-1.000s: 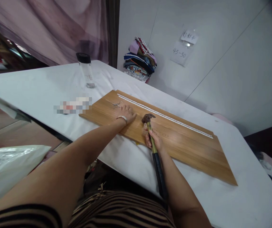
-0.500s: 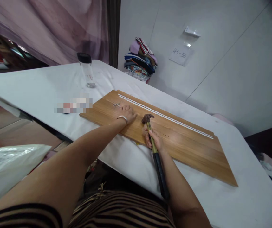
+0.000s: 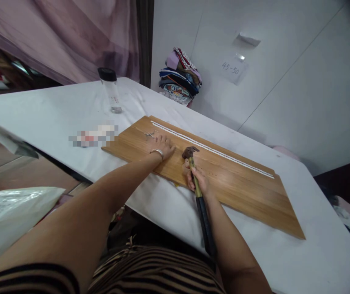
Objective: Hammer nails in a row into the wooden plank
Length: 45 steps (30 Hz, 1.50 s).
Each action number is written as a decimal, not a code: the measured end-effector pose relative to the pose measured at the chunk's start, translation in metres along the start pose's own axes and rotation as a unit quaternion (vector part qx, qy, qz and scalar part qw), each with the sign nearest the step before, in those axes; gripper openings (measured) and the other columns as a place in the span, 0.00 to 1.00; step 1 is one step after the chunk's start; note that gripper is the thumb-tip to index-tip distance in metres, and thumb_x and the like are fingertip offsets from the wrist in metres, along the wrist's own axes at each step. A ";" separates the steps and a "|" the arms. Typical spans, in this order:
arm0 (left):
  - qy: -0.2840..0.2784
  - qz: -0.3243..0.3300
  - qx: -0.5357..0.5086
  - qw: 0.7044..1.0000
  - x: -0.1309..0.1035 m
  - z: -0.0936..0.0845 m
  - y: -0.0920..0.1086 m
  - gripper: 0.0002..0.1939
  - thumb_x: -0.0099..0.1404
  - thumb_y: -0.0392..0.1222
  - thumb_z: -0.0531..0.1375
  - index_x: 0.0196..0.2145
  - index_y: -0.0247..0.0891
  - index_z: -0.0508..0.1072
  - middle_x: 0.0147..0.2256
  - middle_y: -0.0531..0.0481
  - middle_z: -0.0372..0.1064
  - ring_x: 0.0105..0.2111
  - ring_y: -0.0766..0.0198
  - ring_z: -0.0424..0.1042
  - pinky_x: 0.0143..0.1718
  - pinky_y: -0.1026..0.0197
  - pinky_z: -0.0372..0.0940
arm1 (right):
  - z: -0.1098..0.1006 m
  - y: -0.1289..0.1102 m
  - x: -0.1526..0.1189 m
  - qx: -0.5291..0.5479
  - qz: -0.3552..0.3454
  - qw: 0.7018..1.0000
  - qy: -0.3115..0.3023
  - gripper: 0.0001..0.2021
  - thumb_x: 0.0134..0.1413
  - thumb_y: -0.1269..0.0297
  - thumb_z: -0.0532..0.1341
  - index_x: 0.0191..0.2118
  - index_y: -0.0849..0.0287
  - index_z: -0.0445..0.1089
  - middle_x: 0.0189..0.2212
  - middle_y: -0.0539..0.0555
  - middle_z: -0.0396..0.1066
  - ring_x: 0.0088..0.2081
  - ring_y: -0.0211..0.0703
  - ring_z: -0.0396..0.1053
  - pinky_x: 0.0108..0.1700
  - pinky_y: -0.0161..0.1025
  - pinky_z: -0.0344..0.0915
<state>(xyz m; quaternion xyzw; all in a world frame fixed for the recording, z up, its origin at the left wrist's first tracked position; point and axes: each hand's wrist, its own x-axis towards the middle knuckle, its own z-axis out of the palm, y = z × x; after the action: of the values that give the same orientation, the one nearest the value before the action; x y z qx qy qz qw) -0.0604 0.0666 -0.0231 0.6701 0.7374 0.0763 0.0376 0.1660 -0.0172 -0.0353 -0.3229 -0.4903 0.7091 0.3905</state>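
A long wooden board lies across the white-covered table in front of me. My left hand rests on its left part, fingers stretched out over the surface, with a silver bracelet at the wrist. Just beyond those fingers is a small heap of nails. Over the board's middle, my right hand is wrapped around a claw hammer, gripping it high, close below the rusty head. Its black handle end points back toward my body. Several small dark holes or nail heads mark the wood to the right of the hammer.
Two white measuring strips run along the board's far edge. On the table stand a clear bottle with a black lid and a blurred-out item. Folded clothes are stacked by the wall. A plastic bag is at lower left.
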 end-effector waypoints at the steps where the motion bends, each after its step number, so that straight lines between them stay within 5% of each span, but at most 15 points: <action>1: 0.000 -0.001 -0.001 1.000 0.000 0.000 0.000 0.32 0.75 0.54 0.47 0.64 0.29 0.72 0.70 0.31 0.63 0.70 0.40 0.58 0.69 0.42 0.52 | 0.000 0.000 0.000 0.001 -0.001 1.000 0.001 0.28 0.51 0.38 0.71 0.45 0.56 0.69 0.19 0.39 0.68 0.10 0.30 0.54 0.12 0.30 0.52; 45: -0.002 0.000 -0.004 1.000 -0.002 -0.001 0.000 0.32 0.74 0.55 0.47 0.64 0.32 0.72 0.69 0.31 0.64 0.70 0.40 0.58 0.69 0.41 0.52 | 0.002 -0.002 -0.001 -0.005 0.006 1.000 0.004 0.27 0.52 0.39 0.71 0.45 0.56 0.69 0.19 0.40 0.67 0.11 0.30 0.54 0.12 0.30 0.51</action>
<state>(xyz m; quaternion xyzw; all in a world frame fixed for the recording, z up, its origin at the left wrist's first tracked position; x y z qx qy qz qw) -0.0605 0.0650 -0.0219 0.6698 0.7373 0.0778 0.0420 0.1655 -0.0189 -0.0330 -0.3310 -0.4905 0.7075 0.3865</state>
